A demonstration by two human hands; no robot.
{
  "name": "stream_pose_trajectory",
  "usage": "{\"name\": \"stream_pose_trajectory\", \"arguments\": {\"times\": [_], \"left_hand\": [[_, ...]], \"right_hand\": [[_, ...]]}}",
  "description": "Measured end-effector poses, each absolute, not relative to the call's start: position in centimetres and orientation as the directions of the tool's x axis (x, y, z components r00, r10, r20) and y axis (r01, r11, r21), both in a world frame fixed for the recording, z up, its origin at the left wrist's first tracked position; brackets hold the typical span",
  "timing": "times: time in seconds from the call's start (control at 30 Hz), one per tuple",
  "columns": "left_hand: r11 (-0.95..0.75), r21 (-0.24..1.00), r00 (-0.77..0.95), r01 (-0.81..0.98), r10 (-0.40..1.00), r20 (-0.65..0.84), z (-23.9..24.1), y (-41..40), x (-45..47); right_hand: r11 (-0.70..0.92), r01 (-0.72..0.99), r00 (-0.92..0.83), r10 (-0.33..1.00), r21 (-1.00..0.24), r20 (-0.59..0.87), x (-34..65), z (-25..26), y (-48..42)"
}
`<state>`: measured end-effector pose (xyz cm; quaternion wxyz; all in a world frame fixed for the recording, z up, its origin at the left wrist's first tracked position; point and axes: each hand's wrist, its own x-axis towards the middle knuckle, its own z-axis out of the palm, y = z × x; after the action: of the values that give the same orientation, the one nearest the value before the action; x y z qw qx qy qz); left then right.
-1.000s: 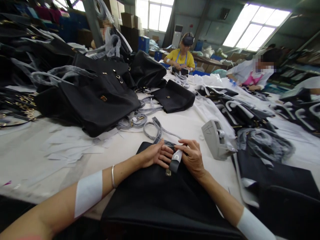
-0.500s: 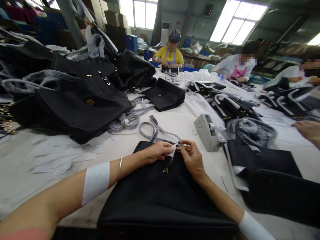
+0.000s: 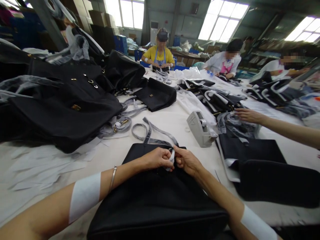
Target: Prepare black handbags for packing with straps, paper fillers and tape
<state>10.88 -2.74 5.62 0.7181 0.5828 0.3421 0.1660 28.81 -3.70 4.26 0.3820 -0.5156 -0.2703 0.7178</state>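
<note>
A black handbag (image 3: 160, 200) lies in front of me, its far edge under both hands. My left hand (image 3: 161, 158) pinches a small strip of white paper (image 3: 172, 156) at the bag's upper middle. My right hand (image 3: 186, 160) meets it from the right, fingers closed at the strip's upper end around the bag's strap end; exactly what they grip is partly hidden. A plastic-wrapped strap (image 3: 147, 131) curls on the table just beyond the bag's far edge. The bag's gold clasp is covered by my left hand.
A grey tape dispenser (image 3: 201, 130) stands right of the bag. Black bags (image 3: 62, 110) are heaped at left, above loose white paper sheets (image 3: 50, 163). Black bag pieces (image 3: 277, 180) lie at right, where another person's hand (image 3: 250, 116) touches wrapped straps (image 3: 226, 123). Co-workers sit across the table.
My hands have drawn closer together, and the white paper now bends around the piece between them. The clasp has become hidden. At right, another person's arm has reached over the wrapped straps.
</note>
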Motion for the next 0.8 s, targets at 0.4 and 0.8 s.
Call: {"name": "stream_pose_trajectory", "arguments": {"times": [0.4, 0.8], "left_hand": [[0.419, 0.861, 0.549, 0.289, 0.664, -0.508, 6.8, 1.4, 13.1], [0.336, 0.88, 0.308, 0.336, 0.844, -0.439, 4.9, 1.0, 16.4]], "right_hand": [[-0.51, -0.186, -0.271, 0.848, -0.84, -0.455, 28.8, 4.2, -4.3], [-0.63, -0.143, -0.14, 0.776, -0.763, -0.614, 28.4, 5.2, -4.3]]}}
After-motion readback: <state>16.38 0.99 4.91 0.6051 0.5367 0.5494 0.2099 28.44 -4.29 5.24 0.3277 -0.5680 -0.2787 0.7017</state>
